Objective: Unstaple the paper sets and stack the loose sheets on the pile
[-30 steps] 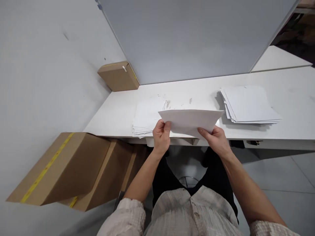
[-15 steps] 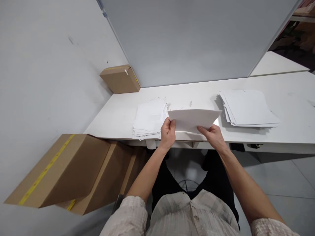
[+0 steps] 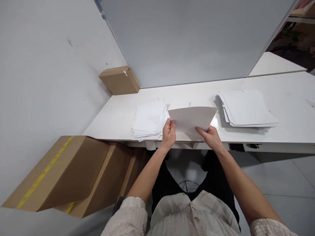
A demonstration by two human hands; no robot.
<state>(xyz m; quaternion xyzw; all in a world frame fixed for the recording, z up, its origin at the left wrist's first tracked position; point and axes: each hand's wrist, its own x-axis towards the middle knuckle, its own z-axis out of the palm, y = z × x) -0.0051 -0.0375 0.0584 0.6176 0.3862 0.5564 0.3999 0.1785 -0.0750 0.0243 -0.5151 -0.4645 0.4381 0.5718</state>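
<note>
Between my two hands a white sheet of paper [image 3: 189, 119] is held up at a tilt over the front edge of the desk; whether it is one sheet or a few I cannot tell. My left hand [image 3: 169, 133] pinches its left side, thumb on the near face. On the opposite side my right hand [image 3: 211, 136] grips it, thumb lying across the near face and fingers behind. Just left of my left hand lies an uneven paper stack [image 3: 149, 118]. Further right, past my right hand, rests a thicker paper stack [image 3: 247, 108].
The white desk [image 3: 194, 95] runs along a grey panel [image 3: 192, 42]. A small cardboard box [image 3: 119, 80] stands in its back left corner. Large cardboard boxes [image 3: 59, 173] with yellow tape sit at the lower left. Dark items [image 3: 236, 147] show under the desk's front edge.
The paper's tilt has changed slightly and its upper right corner has shifted left. Both hands keep their hold, my right hand a little further left.
</note>
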